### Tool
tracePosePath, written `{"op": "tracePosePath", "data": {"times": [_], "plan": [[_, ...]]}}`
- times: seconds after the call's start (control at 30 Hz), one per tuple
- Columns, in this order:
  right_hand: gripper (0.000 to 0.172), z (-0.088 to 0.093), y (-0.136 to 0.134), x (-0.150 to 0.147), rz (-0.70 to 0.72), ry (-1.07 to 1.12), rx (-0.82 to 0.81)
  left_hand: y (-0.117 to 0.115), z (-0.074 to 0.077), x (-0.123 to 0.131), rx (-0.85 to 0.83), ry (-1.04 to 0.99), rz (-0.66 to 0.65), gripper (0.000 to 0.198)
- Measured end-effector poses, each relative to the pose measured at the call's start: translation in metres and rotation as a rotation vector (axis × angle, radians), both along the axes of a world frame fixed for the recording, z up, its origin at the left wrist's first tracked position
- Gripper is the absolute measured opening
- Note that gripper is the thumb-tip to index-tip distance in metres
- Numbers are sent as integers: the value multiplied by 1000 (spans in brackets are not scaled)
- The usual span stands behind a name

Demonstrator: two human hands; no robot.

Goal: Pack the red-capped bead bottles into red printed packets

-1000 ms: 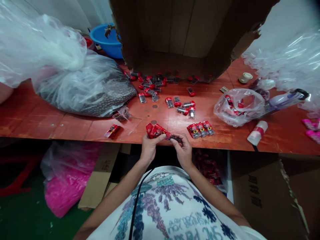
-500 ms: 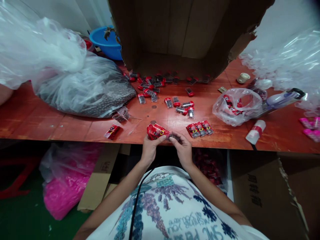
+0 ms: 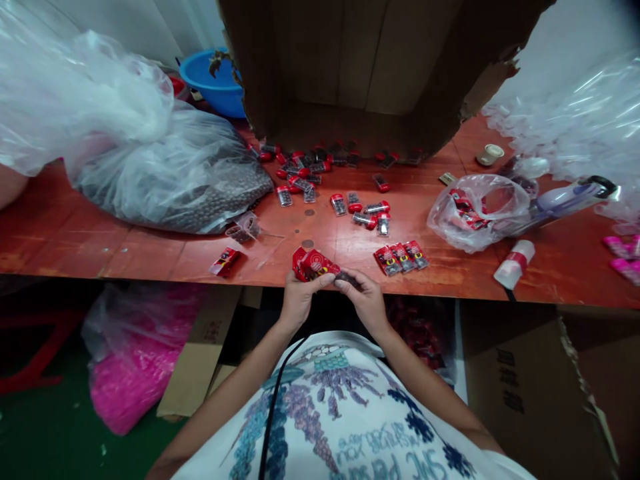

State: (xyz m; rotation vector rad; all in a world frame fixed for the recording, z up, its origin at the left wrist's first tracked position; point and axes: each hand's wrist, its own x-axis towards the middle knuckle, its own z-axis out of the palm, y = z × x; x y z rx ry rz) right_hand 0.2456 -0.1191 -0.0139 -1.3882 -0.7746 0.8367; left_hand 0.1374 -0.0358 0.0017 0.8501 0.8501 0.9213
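Observation:
At the table's front edge, my left hand [image 3: 299, 298] is closed on red printed cards [image 3: 316, 264], which fan out above its fingers. My right hand [image 3: 366, 297] pinches a small dark piece [image 3: 345, 277] at the right end of the cards; its exact kind is hidden by the fingers. Both hands nearly touch. Right of them lie three red-topped packets [image 3: 401, 258] side by side. To the left rests a small stack of red cards [image 3: 227, 261]. Beyond the hands are several small clear tubes with red caps [image 3: 337, 205] and dark contents.
A large clear bag of dark beads [image 3: 180, 180] sits at left, with a blue basin [image 3: 214, 83] behind it. An open cardboard box [image 3: 360, 60] stands at the back. At right are a plastic bag with red packets [image 3: 445, 230] and a white roll [image 3: 514, 265].
The red cards in my left hand have spread apart, showing a second one behind the front one. My right hand has shifted slightly, still pinching at the cards' right end.

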Motion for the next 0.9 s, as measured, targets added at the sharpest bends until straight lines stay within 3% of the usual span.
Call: {"op": "tracePosePath", "data": {"times": [0.17, 0.33, 0.57, 0.73, 0.9], "plan": [[25, -4, 0, -2, -72, -155, 3, 1, 0, 1, 42, 100, 0, 39], [28, -1, 1, 3, 29, -246, -17, 5, 1, -1, 13, 114, -24, 33], [41, -8, 6, 4, 48, 103, -36, 0, 5, 3, -51, 95, -86, 29], [47, -8, 1, 15, 142, -94, 25, 6, 6, 5, -106, 63, -42, 28], [46, -8, 0, 20, 93, -216, 22, 4, -2, 15, -116, 104, -202, 30]]}}
